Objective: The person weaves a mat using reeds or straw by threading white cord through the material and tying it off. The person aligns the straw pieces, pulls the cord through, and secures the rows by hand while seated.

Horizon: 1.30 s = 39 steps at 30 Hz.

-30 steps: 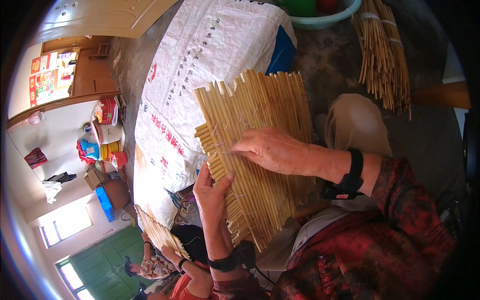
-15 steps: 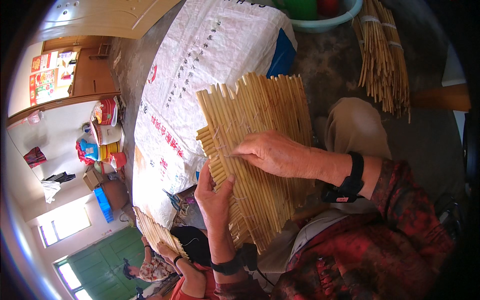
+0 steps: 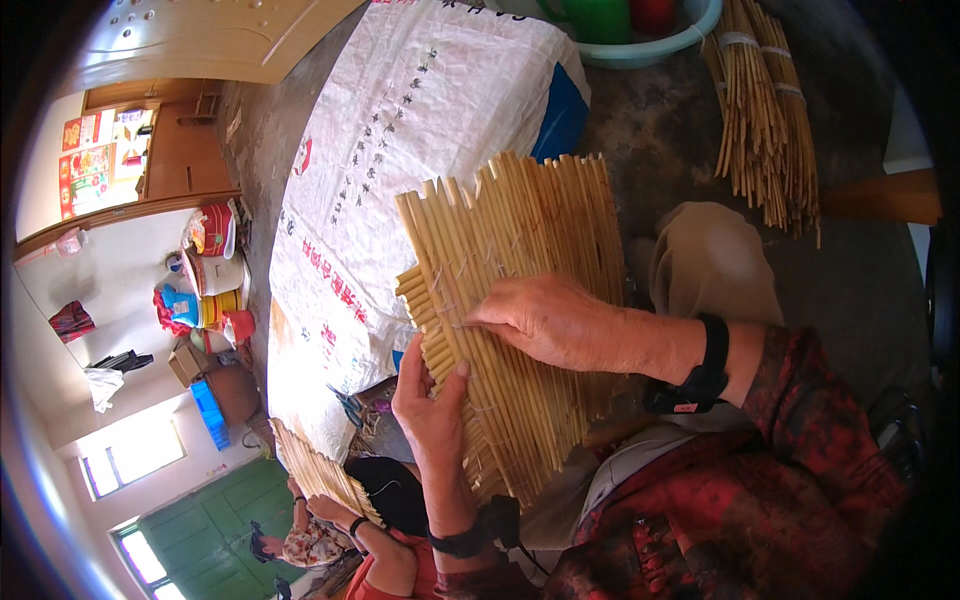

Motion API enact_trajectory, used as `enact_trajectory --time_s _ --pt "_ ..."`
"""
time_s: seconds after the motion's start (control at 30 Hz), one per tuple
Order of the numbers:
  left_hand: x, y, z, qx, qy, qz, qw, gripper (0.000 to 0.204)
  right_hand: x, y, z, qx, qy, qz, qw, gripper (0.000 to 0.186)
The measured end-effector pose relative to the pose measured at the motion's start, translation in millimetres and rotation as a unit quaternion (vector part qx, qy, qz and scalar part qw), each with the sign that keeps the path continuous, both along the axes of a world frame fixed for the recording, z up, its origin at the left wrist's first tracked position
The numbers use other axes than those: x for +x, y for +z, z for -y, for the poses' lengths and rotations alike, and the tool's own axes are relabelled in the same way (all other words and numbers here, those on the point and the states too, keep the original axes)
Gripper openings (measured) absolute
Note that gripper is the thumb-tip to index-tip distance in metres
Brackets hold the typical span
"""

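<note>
Ideally, the left hand (image 3: 432, 410) pinching the mat (image 3: 545, 220) steadies it; the right hand (image 3: 548, 318), pinching something indistinct, pulls evenly.

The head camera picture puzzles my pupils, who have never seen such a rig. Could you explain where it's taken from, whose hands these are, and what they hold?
There is no machine: a person works with bare hands. The camera is worn on their head, looking down; its fisheye lens bends straight edges.

The left hand grips the edge of a mat of yellow stalks, thumb on top. The right hand has its fingertips bunched against the mat; whether they pinch a thread is too small to tell.

Beyond lies printed white sheeting. A tied stalk bundle is at upper right. At lower left, another person holds a similar mat.
</note>
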<state>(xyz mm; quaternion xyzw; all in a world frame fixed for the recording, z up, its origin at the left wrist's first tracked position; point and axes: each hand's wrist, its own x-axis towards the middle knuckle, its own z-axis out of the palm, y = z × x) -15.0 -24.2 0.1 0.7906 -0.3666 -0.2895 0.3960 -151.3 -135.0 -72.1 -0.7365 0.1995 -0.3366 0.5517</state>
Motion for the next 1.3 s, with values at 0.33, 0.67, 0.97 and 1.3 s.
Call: enact_trajectory --time_s 0.33,0.67,0.97,1.3 --pt "-4 4 0 0.028 -0.001 0.041 0.999 0.051 -3 3 -4 0.023 0.006 -0.006 1.000 0.019" --pt "-5 3 -3 0.020 0.004 0.027 0.999 0.051 -5 5 -3 0.046 0.016 0.015 0.999 0.015" --pt "-7 3 -1 0.017 0.000 0.021 1.000 0.050 -6 5 -1 0.056 0.022 0.005 0.998 0.016" --pt "-27 11 2 0.066 0.008 0.093 0.993 0.049 -27 30 14 0.016 0.063 -0.078 0.995 0.013"
